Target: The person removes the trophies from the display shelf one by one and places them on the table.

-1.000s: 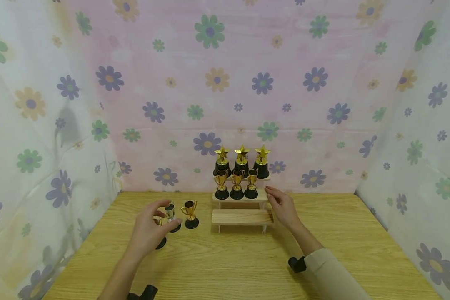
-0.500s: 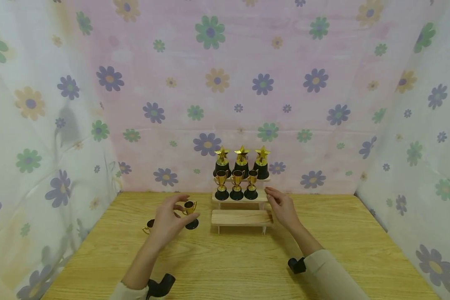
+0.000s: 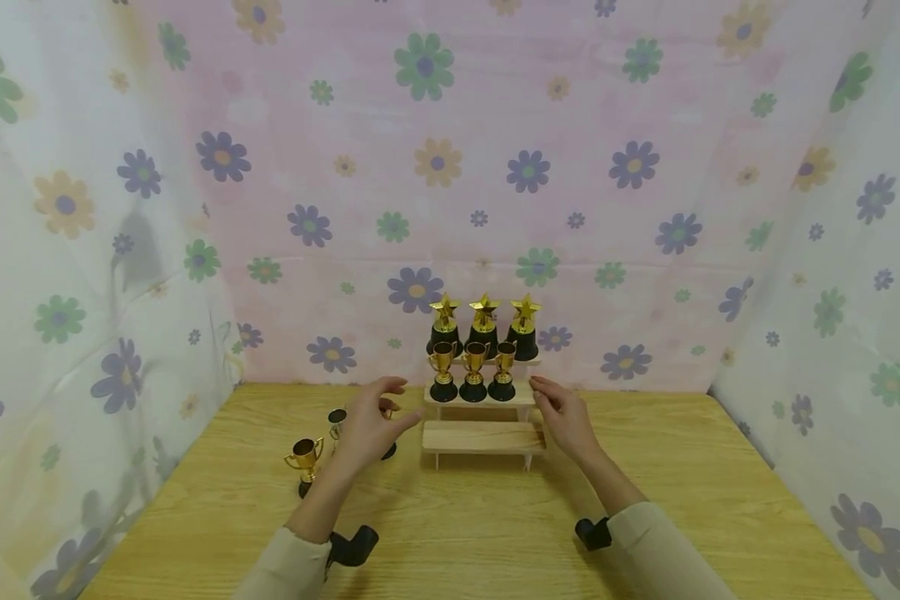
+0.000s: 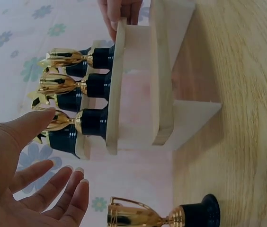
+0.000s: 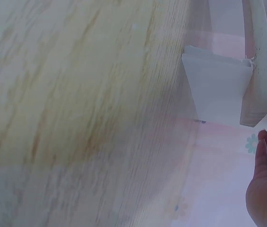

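Trophy cup [image 3: 389, 452] partly behind fingers [image 3: 387, 386] of left hand [image 3: 367, 427]

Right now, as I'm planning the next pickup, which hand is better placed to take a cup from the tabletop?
Left, probably: the left hand is open, empty and near the loose cups on the tabletop. The right hand is at the opposite end of the stand, farther from them.

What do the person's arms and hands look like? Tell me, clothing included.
The left hand and right hand are bare. The left sleeve and right sleeve are plain pale beige. A black, elbow-shaped piece sits by each cuff.
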Motion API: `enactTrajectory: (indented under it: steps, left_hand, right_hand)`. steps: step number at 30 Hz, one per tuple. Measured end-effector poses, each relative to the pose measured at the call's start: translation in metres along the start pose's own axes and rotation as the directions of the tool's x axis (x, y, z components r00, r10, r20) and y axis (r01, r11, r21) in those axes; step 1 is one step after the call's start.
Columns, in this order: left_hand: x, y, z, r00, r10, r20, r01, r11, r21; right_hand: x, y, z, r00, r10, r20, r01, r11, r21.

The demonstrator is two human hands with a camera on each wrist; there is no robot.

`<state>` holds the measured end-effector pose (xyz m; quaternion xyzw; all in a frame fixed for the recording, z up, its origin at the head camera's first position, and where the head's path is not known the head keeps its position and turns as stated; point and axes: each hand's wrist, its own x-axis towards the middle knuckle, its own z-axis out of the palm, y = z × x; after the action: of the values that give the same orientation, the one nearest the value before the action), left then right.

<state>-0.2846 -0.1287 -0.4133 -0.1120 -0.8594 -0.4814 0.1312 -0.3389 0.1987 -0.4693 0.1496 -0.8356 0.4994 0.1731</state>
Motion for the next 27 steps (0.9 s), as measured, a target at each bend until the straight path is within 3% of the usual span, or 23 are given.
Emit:
enactTrajectory:
  steps: [13,27]
  left_hand:
    - [0.015,0.005,0.019,0.998,0.057,-0.006,-0.057,0.998,-0.036]
    - [0.029,0.010,0.036,1.000,0.016,0.002,-0.016,0.999,-0.038]
  right_hand:
    - [0.002,0.002,0.001,1.000,-0.027,-0.002,0.027,1.000,-0.006]
    - [0.000,0.000,0.002,0.999,-0.039,-0.017,0.039,0.999,-0.014]
